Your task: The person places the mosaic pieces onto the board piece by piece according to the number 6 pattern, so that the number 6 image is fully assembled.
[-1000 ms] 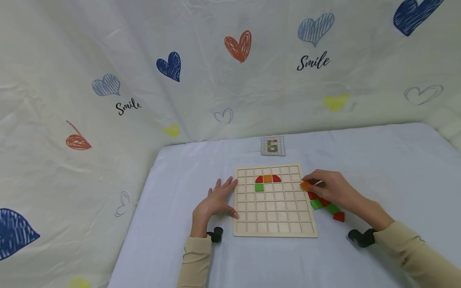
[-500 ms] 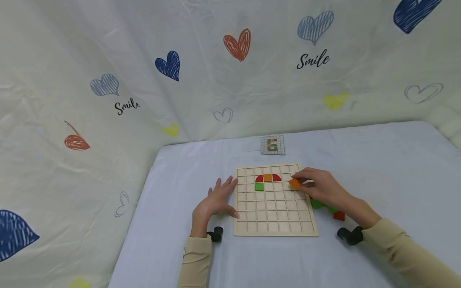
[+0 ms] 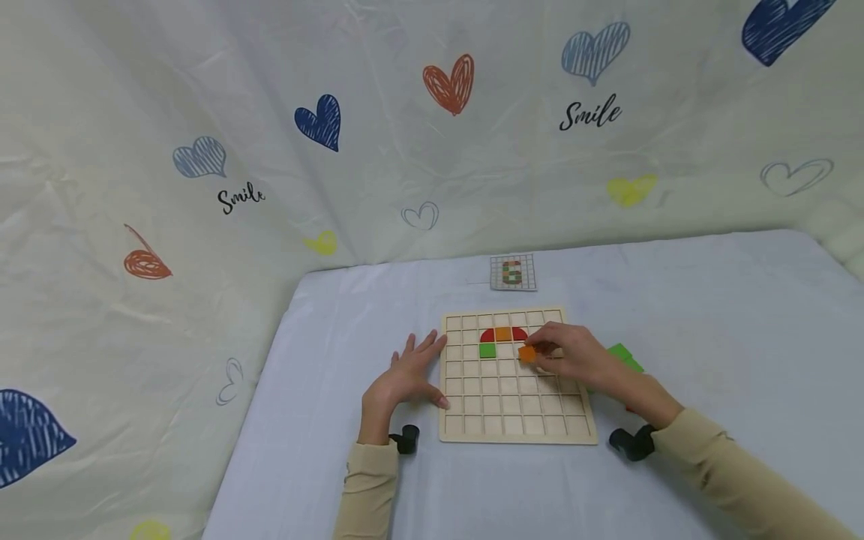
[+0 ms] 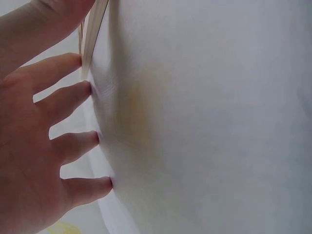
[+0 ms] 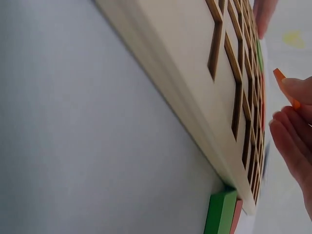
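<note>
My right hand (image 3: 567,352) pinches an orange square tile (image 3: 527,354) between thumb and fingers, over the upper middle of a wooden grid board (image 3: 509,429). In the right wrist view the orange tile (image 5: 286,88) is tilted above the grid. Set in the board are a red rounded tile (image 3: 487,335), an orange square (image 3: 502,334), a second red rounded tile (image 3: 519,334) and, below the first, a green square (image 3: 487,350). My left hand (image 3: 403,379) is spread at the board's left edge, thumb and fingertips against it; the left wrist view shows its straight fingers (image 4: 68,100).
Beyond the board lies a small printed card (image 3: 513,272) with a coloured figure on a grid. Green tiles (image 3: 624,355) and red ones lie right of the board, partly hidden by my right arm. A white cloth (image 3: 709,315) covers the table; a heart-patterned curtain (image 3: 378,180) hangs behind.
The right hand has carried the orange tile leftward from the board's right edge to over its upper middle. More green tiles show behind the arm. The left hand has stayed put.
</note>
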Demonstrator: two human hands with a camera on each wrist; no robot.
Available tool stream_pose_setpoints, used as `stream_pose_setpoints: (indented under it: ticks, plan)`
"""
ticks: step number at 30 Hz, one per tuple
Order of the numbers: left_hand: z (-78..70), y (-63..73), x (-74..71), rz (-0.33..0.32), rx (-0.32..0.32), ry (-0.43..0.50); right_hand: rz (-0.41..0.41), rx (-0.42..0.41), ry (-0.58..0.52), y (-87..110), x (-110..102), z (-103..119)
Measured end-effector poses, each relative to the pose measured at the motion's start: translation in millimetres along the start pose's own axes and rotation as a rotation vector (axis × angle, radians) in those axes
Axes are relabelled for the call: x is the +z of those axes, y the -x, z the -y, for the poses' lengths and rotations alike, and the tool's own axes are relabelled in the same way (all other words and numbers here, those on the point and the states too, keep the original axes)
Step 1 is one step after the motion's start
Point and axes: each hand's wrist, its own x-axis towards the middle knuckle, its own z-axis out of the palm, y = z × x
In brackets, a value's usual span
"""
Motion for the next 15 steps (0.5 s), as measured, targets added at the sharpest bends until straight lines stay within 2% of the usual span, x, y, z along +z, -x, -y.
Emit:
stream_pose_setpoints:
  ticks: [15]
  plan:
    - [-1.2, -0.6, 0.1, -0.002, -0.014, -0.027, 0.065, 0.023, -0.005, -16.2, 17.3, 17.9]
